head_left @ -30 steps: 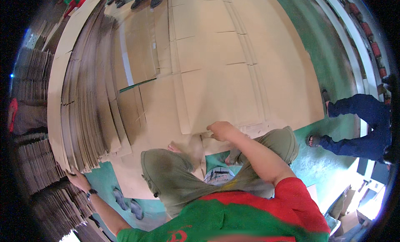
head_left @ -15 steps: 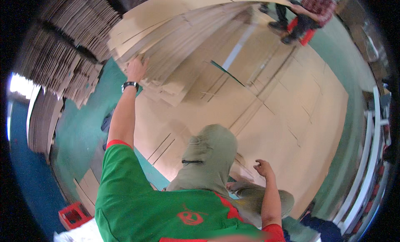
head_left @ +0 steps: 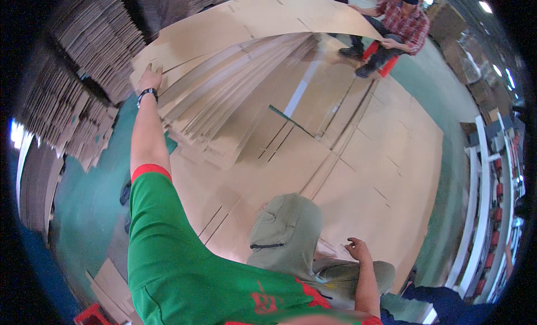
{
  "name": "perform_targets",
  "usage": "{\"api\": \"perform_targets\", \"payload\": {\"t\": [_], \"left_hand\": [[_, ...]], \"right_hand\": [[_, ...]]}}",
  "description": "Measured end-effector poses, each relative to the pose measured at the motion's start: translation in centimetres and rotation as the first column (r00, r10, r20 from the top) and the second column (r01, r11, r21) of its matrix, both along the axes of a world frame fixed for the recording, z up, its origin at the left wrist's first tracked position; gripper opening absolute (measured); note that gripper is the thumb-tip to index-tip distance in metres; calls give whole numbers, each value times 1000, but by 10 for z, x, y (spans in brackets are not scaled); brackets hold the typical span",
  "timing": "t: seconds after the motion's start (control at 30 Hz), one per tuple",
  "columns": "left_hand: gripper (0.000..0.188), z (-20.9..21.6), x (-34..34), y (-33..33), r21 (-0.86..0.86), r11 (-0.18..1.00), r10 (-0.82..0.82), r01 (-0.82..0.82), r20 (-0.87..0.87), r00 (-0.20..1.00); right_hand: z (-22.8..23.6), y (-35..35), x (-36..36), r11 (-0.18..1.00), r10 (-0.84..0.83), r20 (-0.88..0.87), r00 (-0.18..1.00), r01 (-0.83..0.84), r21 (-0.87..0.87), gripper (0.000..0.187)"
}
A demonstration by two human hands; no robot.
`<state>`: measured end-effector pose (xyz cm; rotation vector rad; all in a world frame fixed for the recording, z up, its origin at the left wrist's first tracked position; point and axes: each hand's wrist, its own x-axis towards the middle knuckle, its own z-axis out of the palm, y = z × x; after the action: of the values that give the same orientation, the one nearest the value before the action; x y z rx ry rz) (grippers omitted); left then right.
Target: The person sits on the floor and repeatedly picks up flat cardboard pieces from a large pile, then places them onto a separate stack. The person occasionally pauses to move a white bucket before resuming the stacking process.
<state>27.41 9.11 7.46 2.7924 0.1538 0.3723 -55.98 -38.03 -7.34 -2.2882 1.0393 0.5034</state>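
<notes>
And here's the big one, the green floor point(head_left: 84, 213), running below and to the left of the fingers of the left hand point(head_left: 150, 78). Across it lies the flat cardboard point(head_left: 403, 134), spreading out beneath the fingers of the right hand point(head_left: 358, 249). Over to the left, well apart from those left fingers, stand the stacked boards point(head_left: 89, 45).

Now the top sheet point(head_left: 251, 22)! It starts right at the left fingers and bows away to the far side, where a co-worker point(head_left: 403, 25) in a checked shirt has both hands on its far end. Under it, just right of the left fingers, comes the fanned pile point(head_left: 224, 95), edges slightly spread.

The white rack point(head_left: 475, 213) is well off to the right of the right fingers; a bent knee point(head_left: 285, 224) is near them on the left. Far beyond them, under the co-worker, a red stool point(head_left: 387, 66).

Down to the hands: left fingers on the sheet's near edge, thumb side unclear, so I can't tell whether they pinch it. Right fingers loosely curled, partly spread, nothing visible in them. And smallest, a dark watch point(head_left: 147, 94) just behind the left fingers.
</notes>
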Motion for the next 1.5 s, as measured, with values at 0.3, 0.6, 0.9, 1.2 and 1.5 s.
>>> {"api": "perform_targets", "payload": {"t": [0.3,0.6,0.9,1.2,1.5], "left_hand": [[43,-2,-8,-46,-208,977,56,-35,97,994],[34,31,-207,-74,-991,-128,-251,-38,-5,968],[15,44,-533,-217,-903,-198,-885,-381,-2,466],[28,-75,-712,-336,-830,275,-961,-484,-259,-101],[47,-24,-637,-283,-904,415,-890,-103,-381,-250]], "right_hand": [[-6,14,-1,1000,5,-11,1000,-5,-8,44],[56,44,118,936,-335,595,730,188,296,40],[160,159,145,562,-750,629,205,-302,770,56],[84,74,34,42,-961,108,-256,250,967,26],[-40,-24,6,-378,-665,26,-746,367,850,43]]}}
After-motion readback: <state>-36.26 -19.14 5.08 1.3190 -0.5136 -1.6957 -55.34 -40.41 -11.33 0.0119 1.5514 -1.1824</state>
